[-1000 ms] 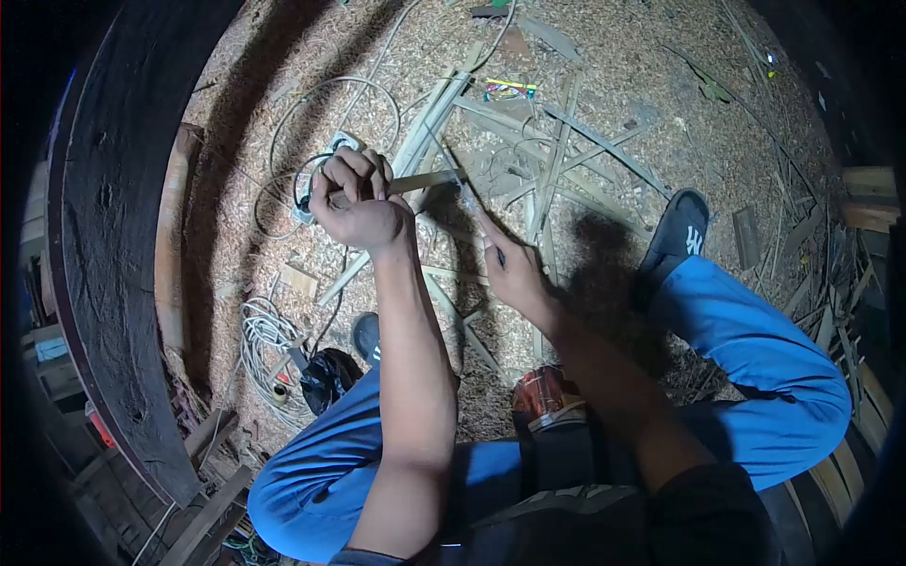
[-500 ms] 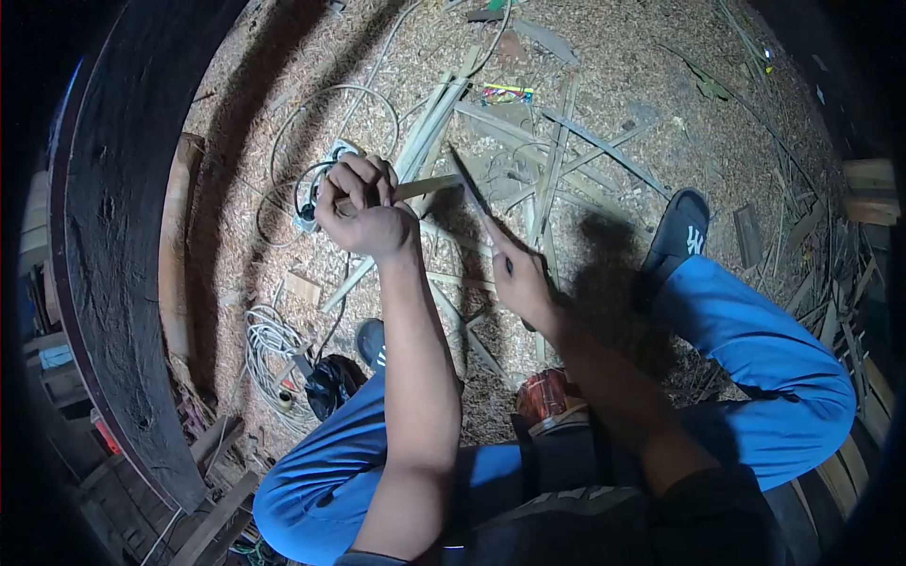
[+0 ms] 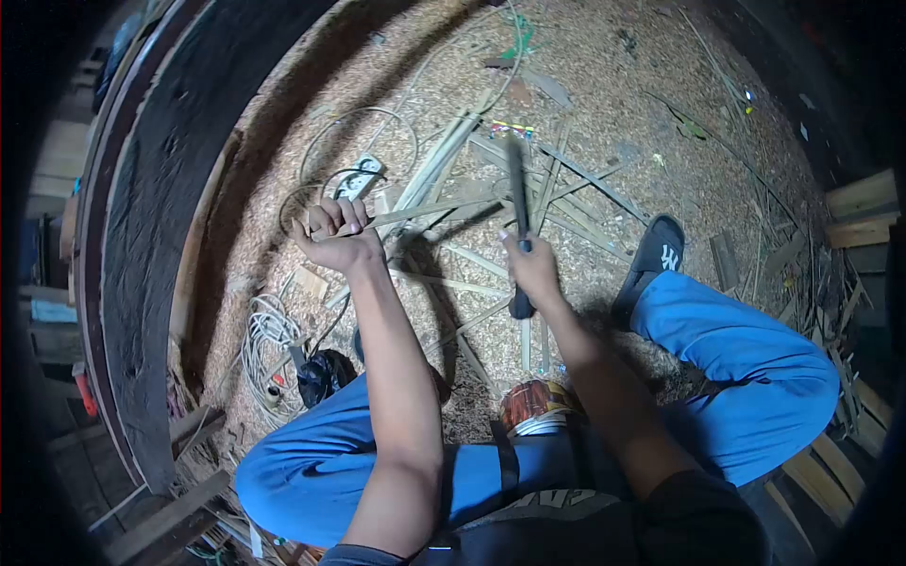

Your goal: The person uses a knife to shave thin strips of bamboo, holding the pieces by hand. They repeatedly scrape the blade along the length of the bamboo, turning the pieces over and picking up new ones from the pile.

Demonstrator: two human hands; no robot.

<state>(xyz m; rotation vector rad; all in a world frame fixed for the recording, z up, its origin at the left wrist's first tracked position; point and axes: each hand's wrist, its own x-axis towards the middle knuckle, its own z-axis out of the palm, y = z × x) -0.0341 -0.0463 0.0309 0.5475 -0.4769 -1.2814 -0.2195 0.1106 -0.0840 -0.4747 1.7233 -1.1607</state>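
Observation:
My left hand is closed around one end of a thin, pale wooden strip, palm turned up. The strip reaches out to the right, and its far end meets the blade in this view. In my right hand is a knife, gripped by its dark handle with the blade pointing away from me. The blade is slightly blurred. Beneath both hands, more long strips lie crossed on a floor strewn with shavings. A white power strip sits just beyond my left hand.
A coiled pale cable and a black plastic bag lie at left. A thick dark beam curves along the left side. Between my legs stands a reddish container. Scrap wood is piled at right.
The knife has swung from leaning left to nearly upright, and my right hand has shifted slightly right. My left hand has moved left and down, still holding the strip. The camera view has tilted.

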